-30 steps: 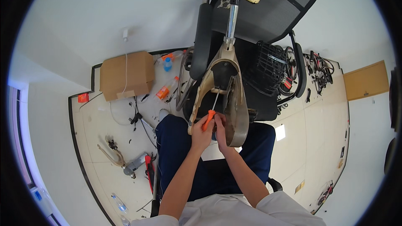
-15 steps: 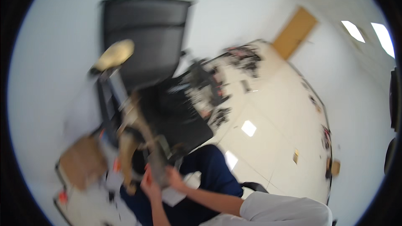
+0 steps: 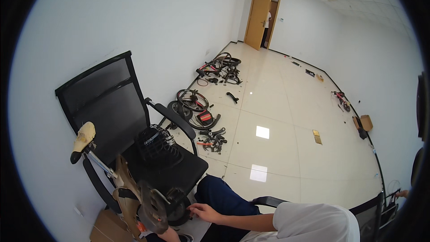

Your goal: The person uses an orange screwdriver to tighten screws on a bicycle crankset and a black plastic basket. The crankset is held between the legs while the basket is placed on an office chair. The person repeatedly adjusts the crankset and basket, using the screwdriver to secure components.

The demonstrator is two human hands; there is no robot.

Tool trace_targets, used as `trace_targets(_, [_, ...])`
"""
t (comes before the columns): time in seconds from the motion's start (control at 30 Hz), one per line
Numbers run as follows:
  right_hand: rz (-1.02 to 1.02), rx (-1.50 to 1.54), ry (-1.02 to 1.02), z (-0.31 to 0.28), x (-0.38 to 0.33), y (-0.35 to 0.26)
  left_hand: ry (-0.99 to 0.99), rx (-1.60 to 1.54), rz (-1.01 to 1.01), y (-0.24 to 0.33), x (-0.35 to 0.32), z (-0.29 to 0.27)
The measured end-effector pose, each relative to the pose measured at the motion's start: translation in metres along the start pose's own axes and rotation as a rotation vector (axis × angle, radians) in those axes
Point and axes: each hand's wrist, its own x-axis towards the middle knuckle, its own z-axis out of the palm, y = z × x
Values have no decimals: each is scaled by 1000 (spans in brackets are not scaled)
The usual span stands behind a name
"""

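- A black office chair (image 3: 134, 121) carries a wire basket (image 3: 156, 145) on its seat; wheels (image 3: 192, 101) lie on the floor beyond.
- The tan bicycle frame (image 3: 127, 192) leans at the seat's front edge.
- Right hand (image 3: 204, 212) rests open beside it, fingers apart; left hand (image 3: 168, 234) mostly hidden, grip unclear.

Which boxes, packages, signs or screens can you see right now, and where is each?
Brown cardboard box: bottom left on the floor, against the white wall, beside the tan bicycle frame.
Small open brown cardboard box: far right on the tiled floor, near the right wall.
Signs, screens, labels: none visible.
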Motion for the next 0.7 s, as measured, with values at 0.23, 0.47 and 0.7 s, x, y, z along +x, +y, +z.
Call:
trace_targets(0.23, [-28, -20, -36, -9, 3, 9, 19, -13, 79, -13, 1, -4])
trace_targets(0.47, [24, 14, -52, -9, 4, 19, 62, -68, 191, -2, 3, -1])
trace_targets(0.7, [75, -93, 50, -21, -9, 10, -73, 55, 166, -24, 0, 2])
